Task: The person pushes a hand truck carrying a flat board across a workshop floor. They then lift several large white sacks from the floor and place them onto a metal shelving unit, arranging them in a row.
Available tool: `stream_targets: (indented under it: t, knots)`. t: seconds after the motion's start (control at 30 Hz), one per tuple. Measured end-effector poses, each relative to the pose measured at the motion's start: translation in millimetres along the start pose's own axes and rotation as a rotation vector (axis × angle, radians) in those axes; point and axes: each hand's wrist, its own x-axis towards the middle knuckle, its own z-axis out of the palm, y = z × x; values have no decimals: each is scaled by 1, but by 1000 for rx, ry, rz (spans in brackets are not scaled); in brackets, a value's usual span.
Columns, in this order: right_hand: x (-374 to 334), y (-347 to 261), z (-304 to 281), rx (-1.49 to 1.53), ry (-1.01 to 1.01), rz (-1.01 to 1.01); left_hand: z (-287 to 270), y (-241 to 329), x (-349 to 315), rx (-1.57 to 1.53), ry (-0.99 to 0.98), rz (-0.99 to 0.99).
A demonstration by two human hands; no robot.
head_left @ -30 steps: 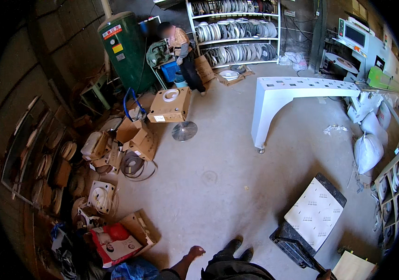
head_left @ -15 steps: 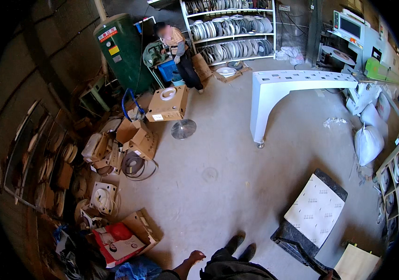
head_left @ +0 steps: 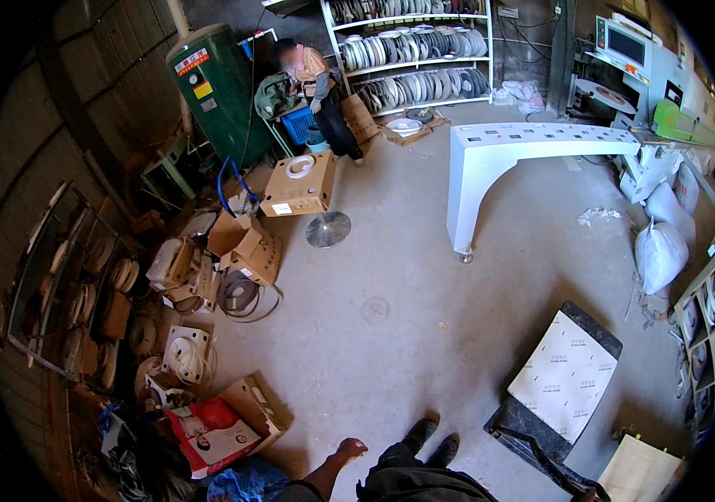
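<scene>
My left hand [head_left: 351,449] hangs beside my left leg, over the bare floor. Its fingers look curled in, and I see nothing held in them. At the lower edge, my right hand [head_left: 589,494] is mostly cut off by the frame. It is closed at the end of the black handle [head_left: 546,460] of a flat trolley. A pale printed board [head_left: 565,378] lies on the trolley's black deck [head_left: 592,329]. My dark shoes [head_left: 433,439] stand on the floor between the left hand and the trolley.
At left are cardboard boxes [head_left: 245,247], a red-and-white carton [head_left: 211,435] and coils of edging tape [head_left: 239,290]. Beyond stand a green tank [head_left: 219,100], a person [head_left: 324,92] and a shelf of rolls [head_left: 412,63]. A white machine table [head_left: 491,151] and sacks [head_left: 661,258] are at right.
My left hand has risen slightly. The view has shifted very slightly; the trolley and its board keep their place on the floor.
</scene>
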Motion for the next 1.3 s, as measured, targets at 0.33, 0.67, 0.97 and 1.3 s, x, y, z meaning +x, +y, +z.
stream_targets:
  t: [0.33, 0.67, 0.97, 1.3]
  knots:
    - [-1, -3, -6, 180, -65, 196, 39, 71, -21, -130, -450, -222]
    - [1, -22, -19, 362, -118, 375, 4, 101, -21, 92, -440, -52]
    - [-13, -9, -5, 531, -180, 566, -24, 7, -26, 56, -158, -145]
    - [-3, 40, 40, 1082, 70, 1335, -32, 22, 23, -17, -274, -299]
